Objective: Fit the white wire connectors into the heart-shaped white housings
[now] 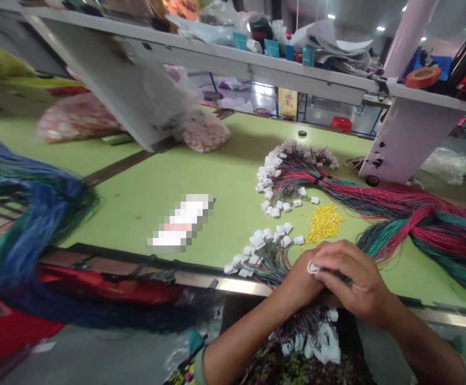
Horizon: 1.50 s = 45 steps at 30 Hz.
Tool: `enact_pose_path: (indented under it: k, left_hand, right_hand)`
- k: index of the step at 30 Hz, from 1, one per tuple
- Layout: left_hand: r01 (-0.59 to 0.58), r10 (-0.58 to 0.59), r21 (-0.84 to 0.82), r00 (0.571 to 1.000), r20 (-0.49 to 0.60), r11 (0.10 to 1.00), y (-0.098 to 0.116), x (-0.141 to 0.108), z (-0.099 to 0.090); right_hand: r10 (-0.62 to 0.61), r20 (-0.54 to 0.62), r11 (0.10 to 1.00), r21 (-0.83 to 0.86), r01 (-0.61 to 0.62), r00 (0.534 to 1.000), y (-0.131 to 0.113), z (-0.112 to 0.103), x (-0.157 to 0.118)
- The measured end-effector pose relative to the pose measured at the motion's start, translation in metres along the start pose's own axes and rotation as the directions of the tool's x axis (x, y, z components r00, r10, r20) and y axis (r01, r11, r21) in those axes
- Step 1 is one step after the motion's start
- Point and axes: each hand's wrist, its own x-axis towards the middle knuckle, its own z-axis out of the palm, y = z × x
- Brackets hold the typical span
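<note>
At the table's near edge, the right hand's fingertips clamp a white piece against the left hand, its fingers too hidden to tell, just nearer than the yellow bits.

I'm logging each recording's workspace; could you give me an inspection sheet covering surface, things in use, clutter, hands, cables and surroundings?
Surface: green tabletop, dark seam at left.
Things in use: small white piece; yellow bits beyond the hands.
Clutter: bag of pinkish pieces; loaded shelf above.
Hands: right hand has the white piece at its fingers; left hand close beside, grip unclear.
Cables: red-and-green bundle at right, white connectors at its near-left end; blue bundle draped over the edge at left.
Surroundings: red stool-like object and pale pillar behind.
</note>
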Motion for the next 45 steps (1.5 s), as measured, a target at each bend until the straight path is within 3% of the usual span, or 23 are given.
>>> enact_pose_path:
  k: [2,4,6,8,11,14,17,21,25,28,31,34,40,45]
  left_hand:
    - [0.001,-0.001,-0.004,0.995,-0.102,1.0,0.0,-0.006,0.003]
    - [-0.015,0.012,-0.009,0.961,-0.277,1.0,0.0,-0.011,0.006]
    - [-0.071,0.068,0.009,0.91,-0.41,0.997,0.0,-0.014,0.009]
    - [-0.12,0.115,0.018,0.883,-0.455,0.993,0.001,-0.015,0.009]
    - [-0.128,0.123,0.016,0.902,-0.413,0.992,0.004,-0.016,0.005]
    - [-0.121,0.117,0.001,0.956,-0.269,0.993,0.007,-0.021,0.0]
    - [-0.041,0.033,-0.063,0.993,-0.115,0.997,0.009,-0.027,-0.002]
    - [0.112,-0.12,-0.195,0.992,-0.029,0.974,0.009,-0.029,-0.001]
    - [0.25,-0.274,-0.426,0.962,0.004,0.87,0.008,-0.026,-0.003]
    - [0.258,-0.294,-0.511,0.956,0.01,0.82,0.004,-0.027,-0.007]
    - [0.232,-0.286,-0.542,0.958,-0.017,0.808,-0.003,-0.032,-0.01]
    - [0.228,-0.298,-0.576,0.954,-0.029,0.785,-0.009,-0.036,-0.012]
    - [0.235,-0.334,-0.623,0.941,-0.046,0.746,-0.01,-0.039,-0.015]
    - [0.212,-0.316,-0.624,0.947,-0.059,0.752,-0.011,-0.039,-0.013]
  right_hand:
    - [0.102,-0.112,0.995,0.007,-0.102,0.989,0.008,0.007,-0.002]
    - [0.229,-0.214,0.973,0.039,-0.226,0.949,0.015,0.012,-0.008]
    - [0.31,-0.261,0.951,0.083,-0.299,0.914,0.019,0.015,-0.012]
    - [0.346,-0.263,0.938,0.108,-0.329,0.901,0.021,0.016,-0.015]
    - [0.386,-0.223,0.922,0.132,-0.365,0.895,0.021,0.012,-0.019]
    - [0.401,-0.079,0.906,0.183,-0.382,0.913,0.025,0.004,-0.03]
    - [0.373,0.056,0.896,0.239,-0.375,0.926,0.03,0.0,-0.046]
    - [0.437,0.0,0.871,0.249,-0.424,0.899,0.029,0.003,-0.057]
    - [0.503,0.009,0.833,0.263,-0.487,0.864,0.032,0.0,-0.049]
    - [0.535,0.036,0.827,0.184,-0.532,0.844,0.05,-0.006,-0.037]
    - [0.494,0.099,0.869,-0.034,-0.493,0.864,0.074,-0.006,-0.027]
    - [0.483,0.204,0.874,-0.171,-0.455,0.851,0.092,0.005,-0.019]
    - [0.507,0.215,0.855,-0.252,-0.454,0.835,0.105,0.03,-0.008]
    - [0.491,0.233,0.863,-0.261,-0.432,0.84,0.109,0.028,-0.005]
